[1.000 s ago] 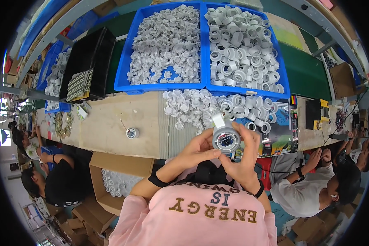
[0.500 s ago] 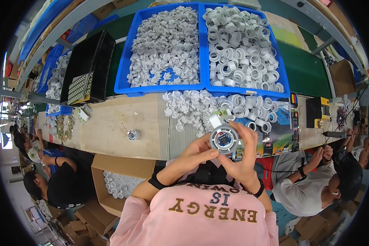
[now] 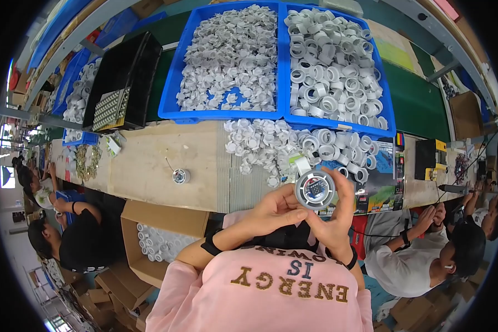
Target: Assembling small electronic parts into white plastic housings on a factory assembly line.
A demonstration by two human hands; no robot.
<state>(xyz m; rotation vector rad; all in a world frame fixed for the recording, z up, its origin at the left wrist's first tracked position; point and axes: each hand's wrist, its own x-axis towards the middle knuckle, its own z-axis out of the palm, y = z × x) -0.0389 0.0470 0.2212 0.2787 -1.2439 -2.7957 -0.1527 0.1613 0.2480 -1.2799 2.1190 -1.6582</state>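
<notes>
Close in front of my chest I hold a round grey housing [image 3: 315, 190] with a small blue circuit board showing inside its ring. My right hand [image 3: 336, 213] grips its right side between thumb and fingers. At its lower left the thumb and bent fingers of my left hand [image 3: 279, 212] press against it. A white part [image 3: 302, 164] sticks out above the housing; whether it is joined on cannot be made out. Beyond my hands lie a heap of white petal-shaped plastic pieces [image 3: 260, 145] and several white plastic rings [image 3: 327, 150] on the bench.
Two blue bins [image 3: 170, 94] [image 3: 392, 110] hold more pieces and rings. A similar round unit with a wire [image 3: 181, 176] stands on the bench [image 3: 133, 171] at left. A black crate [image 3: 116, 83] is farther left. An open carton [image 3: 133, 238] sits below. People work at both sides.
The housing and both hands have shifted slightly to the right. The housing has turned a little in my fingers, and the whole view has moved slightly.
</notes>
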